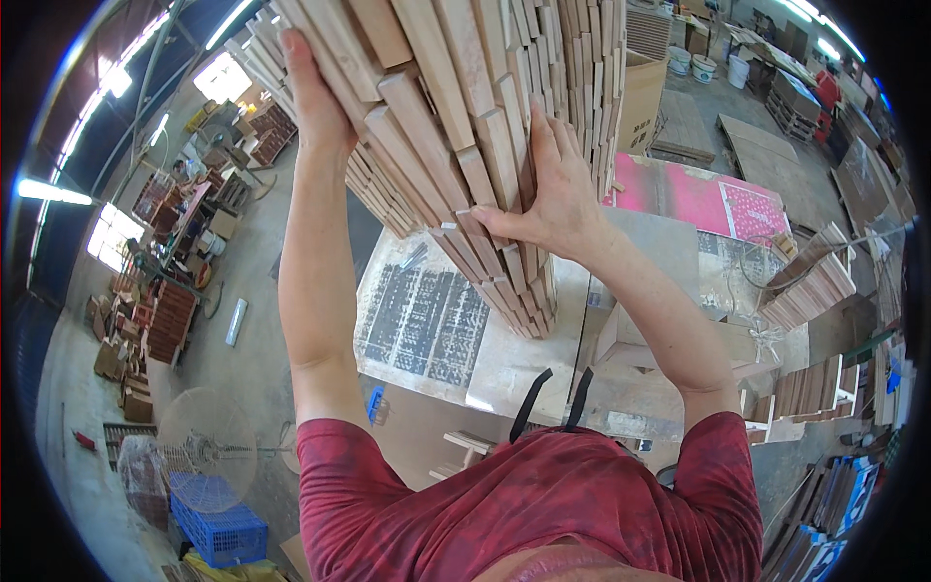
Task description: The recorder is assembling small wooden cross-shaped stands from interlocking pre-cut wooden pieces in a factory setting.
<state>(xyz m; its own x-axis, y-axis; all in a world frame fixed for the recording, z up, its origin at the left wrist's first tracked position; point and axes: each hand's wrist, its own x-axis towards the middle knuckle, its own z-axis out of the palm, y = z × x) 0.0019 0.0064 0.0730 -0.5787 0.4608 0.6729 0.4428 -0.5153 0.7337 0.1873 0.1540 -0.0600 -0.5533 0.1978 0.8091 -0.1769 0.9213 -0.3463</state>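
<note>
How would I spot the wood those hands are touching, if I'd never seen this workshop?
Find the pale tabletop in front of the dark-red shirt. From it rises a stack of light wooden strips, with the left hand at its left side and the right hand spread against it. Unlike the shorter wooden bundle farther right, it runs past the picture's top edge.

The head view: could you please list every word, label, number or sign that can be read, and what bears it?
Tan carton: dark printed characters, which I won't copy out.
White bucket: marks too small to read.
Worktable: pale marks on dark patches, too blurred to read.
</note>
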